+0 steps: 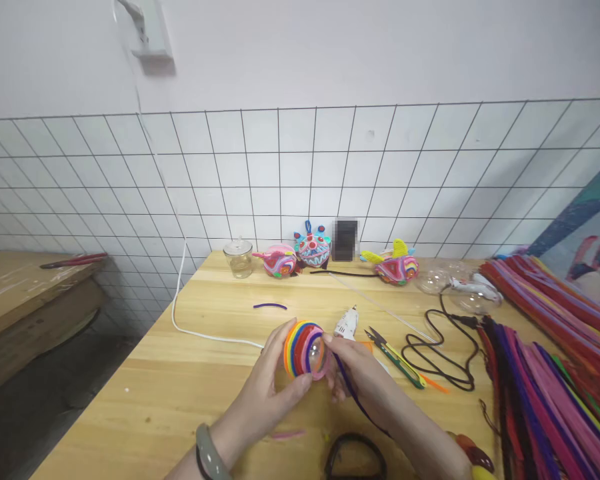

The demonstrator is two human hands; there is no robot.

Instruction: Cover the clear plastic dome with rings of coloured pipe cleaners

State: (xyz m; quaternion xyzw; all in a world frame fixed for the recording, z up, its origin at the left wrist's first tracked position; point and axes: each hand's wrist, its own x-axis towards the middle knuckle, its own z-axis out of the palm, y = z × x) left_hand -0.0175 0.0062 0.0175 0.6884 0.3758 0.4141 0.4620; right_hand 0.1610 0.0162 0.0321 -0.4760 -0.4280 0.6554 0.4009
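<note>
A clear plastic ball (296, 352), partly wrapped in rows of orange, yellow, blue, red and pink pipe cleaner, sits in my left hand (266, 381). The thumb and fingers of that hand grip it from the left. My right hand (363, 367) pinches a purple pipe cleaner (349, 388) against the ball's right side, and its loose tail hangs down below the wrist. Bare clear plastic still shows at the end facing right. Just beyond my right hand lies a white glue gun (347, 323), nozzle pointing away. Green-handled thread snips (400, 363) are to its right.
Finished pipe-cleaner fish (280, 260) and a blue monster-faced ball (313, 248) stand by the tiled wall, near a lidded glass cup (239, 260). Bundles of pipe cleaners (545, 393) fill the right side. A black cord (437, 360) coils beside them; a white cable (205, 337) crosses left.
</note>
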